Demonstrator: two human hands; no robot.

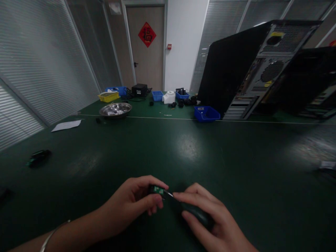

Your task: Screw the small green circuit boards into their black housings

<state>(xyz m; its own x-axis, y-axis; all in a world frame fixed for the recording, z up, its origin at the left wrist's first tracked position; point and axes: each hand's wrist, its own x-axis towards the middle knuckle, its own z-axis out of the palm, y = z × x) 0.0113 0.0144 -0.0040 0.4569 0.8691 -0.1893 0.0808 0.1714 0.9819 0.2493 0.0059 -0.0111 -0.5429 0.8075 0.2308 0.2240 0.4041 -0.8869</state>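
Observation:
My left hand (140, 196) is closed around a small black part with a green circuit board (158, 190) in it, pinched between thumb and fingers. In my right hand (210, 213) is a screwdriver (196, 214) with a thick dark handle; my index finger lies along it near the metal shaft. The shaft points left and its end meets the edge of the circuit board part. Fingers hide the exact contact point. Both hands are close together above the near part of the green table (147, 150).
Far left on the table lies a dark part with green on it (39, 157). Behind are a paper sheet (66, 125), a metal bowl (115, 109), a yellow basket (108, 96), a white housing (168, 97) and a blue bin (207, 114). A large computer case (236, 66) stands at right.

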